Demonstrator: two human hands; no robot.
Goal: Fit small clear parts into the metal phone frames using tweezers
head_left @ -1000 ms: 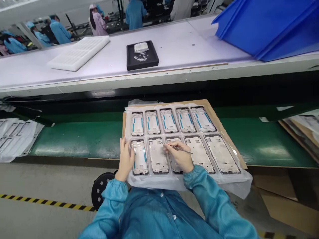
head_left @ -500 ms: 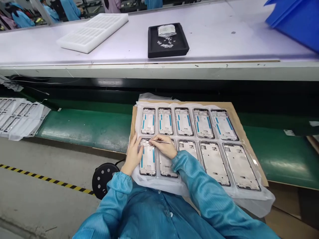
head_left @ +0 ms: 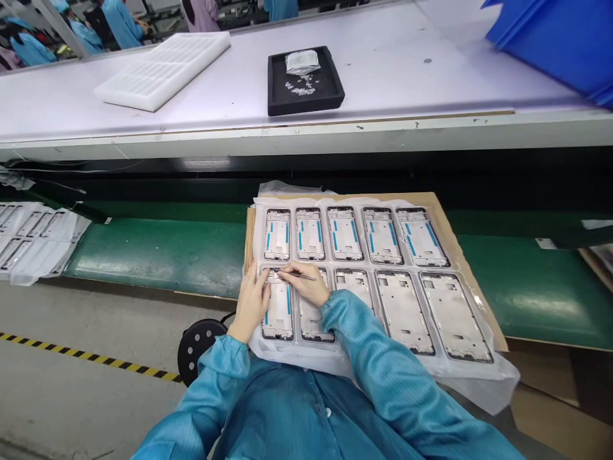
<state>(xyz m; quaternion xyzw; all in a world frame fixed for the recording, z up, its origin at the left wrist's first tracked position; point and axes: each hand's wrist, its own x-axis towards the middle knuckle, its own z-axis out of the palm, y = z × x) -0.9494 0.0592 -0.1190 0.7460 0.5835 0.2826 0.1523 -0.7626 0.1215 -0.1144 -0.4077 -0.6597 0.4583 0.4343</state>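
Observation:
Pinched in the fingers of my right hand (head_left: 309, 285) is a pair of thin metal tweezers (head_left: 305, 276), over the top end of a phone frame (head_left: 278, 314) in the near left pocket. My left hand (head_left: 250, 300) rests along this frame's left side, fingers outstretched, their tips at its upper edge. Blue strips lie on the frame. What the tweezer tips touch is too small to make out. A translucent plastic tray (head_left: 306, 356) holds the frames in two rows. The far row, such as this frame (head_left: 345, 235), bears blue strips; the near frames farther right, including this one (head_left: 406, 313), show none.
Cardboard (head_left: 472, 281) lies under the tray. On the white shelf (head_left: 393, 83) stand a black tray (head_left: 325, 96) with small clear pieces and a packet, a white slotted tray (head_left: 163, 70) and a blue bin (head_left: 555, 51). More frames (head_left: 33, 236) lie left; a stool (head_left: 198, 348) stands below.
The view has shifted slightly, so the shelf things and the tray appear a little farther left. Both hands stay at the same frame, with the tweezers still in my right hand.

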